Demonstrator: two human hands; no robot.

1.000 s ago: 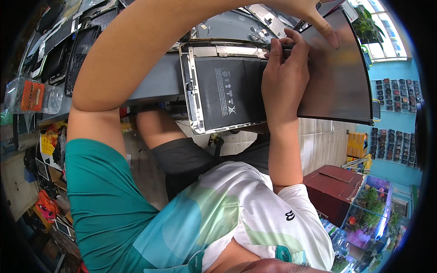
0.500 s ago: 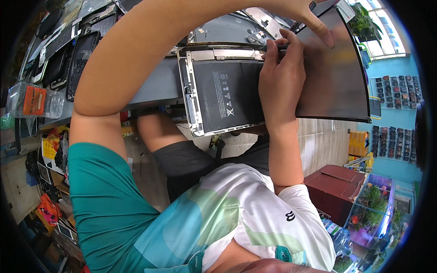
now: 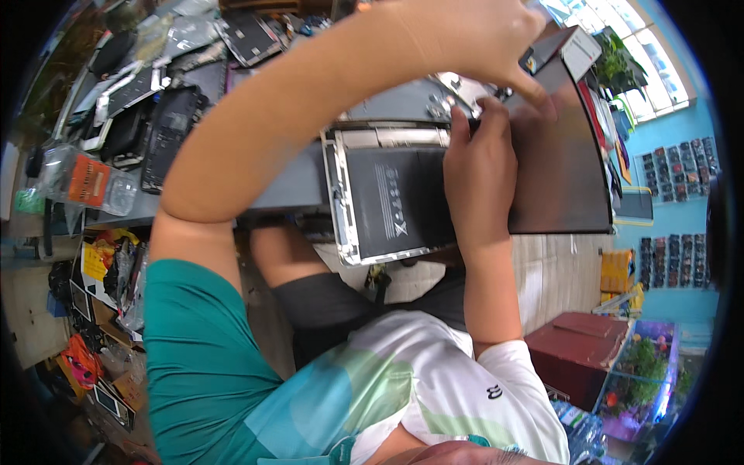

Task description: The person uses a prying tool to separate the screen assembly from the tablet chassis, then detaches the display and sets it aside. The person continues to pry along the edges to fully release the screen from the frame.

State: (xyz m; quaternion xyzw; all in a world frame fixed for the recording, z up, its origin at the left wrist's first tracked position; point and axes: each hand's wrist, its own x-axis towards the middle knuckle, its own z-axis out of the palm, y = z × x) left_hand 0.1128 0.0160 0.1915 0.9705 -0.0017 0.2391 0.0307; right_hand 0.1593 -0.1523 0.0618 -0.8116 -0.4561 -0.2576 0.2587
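Observation:
An opened tablet (image 3: pixel 341 225) lies at the near edge of the workbench, its black battery (image 3: pixel 397 198) and pale metal frame exposed. Its dark display panel (image 3: pixel 562 170) stands raised at the tablet's right side. My left arm reaches across the top, and my left hand (image 3: pixel 488 43) grips the panel's upper edge, thumb against its dark face. Over the tablet's right part is my right hand (image 3: pixel 480 167), fingers pinched together on a slim dark-handled tool (image 3: pixel 474 124). That tool's tip is hidden, and my right hand covers the joint between tablet and panel.
Stripped device shells (image 3: pixel 170 132) and parts crowd the bench's left. A clear plastic container with an orange label (image 3: pixel 89 182) sits at its left edge. A dark red box (image 3: pixel 577 349) stands on the floor at right. Racks of small parts (image 3: pixel 674 260) hang on the blue wall.
The whole view has shifted, so the bench and tablet appear lower and slightly right. My left hand still holds the raised panel; my right hand stays over the tablet's right side.

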